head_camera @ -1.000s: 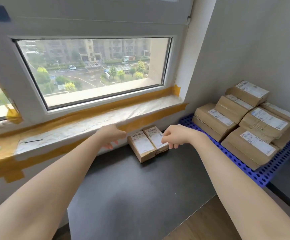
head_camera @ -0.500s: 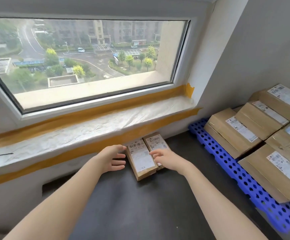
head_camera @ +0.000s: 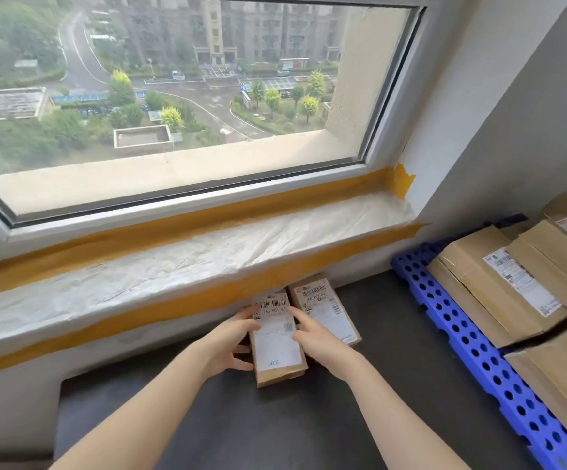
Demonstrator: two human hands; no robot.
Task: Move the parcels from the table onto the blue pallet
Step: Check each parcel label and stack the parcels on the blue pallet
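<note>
Two small brown parcels with white labels lie side by side on the dark table [head_camera: 309, 429], tucked under the window sill. My left hand [head_camera: 228, 344] grips the left side of the nearer parcel [head_camera: 277, 347], thumb on top. My right hand [head_camera: 319, 340] grips its right side, its index finger lying along the label's edge. The second small parcel [head_camera: 329, 310] lies just to the right, partly behind my right hand. The blue perforated pallet [head_camera: 472, 347] stands at the right and carries several larger cardboard parcels [head_camera: 499, 286].
The window sill [head_camera: 173, 266], covered in plastic film and yellow tape, overhangs the far ends of the small parcels. A grey wall [head_camera: 512, 130] rises behind the pallet. The stacked boxes fill most of the pallet, leaving its left perforated strip bare.
Both hands have closed in on the nearer small parcel from either side and now hold it. The view has moved closer and further left of the pallet.
</note>
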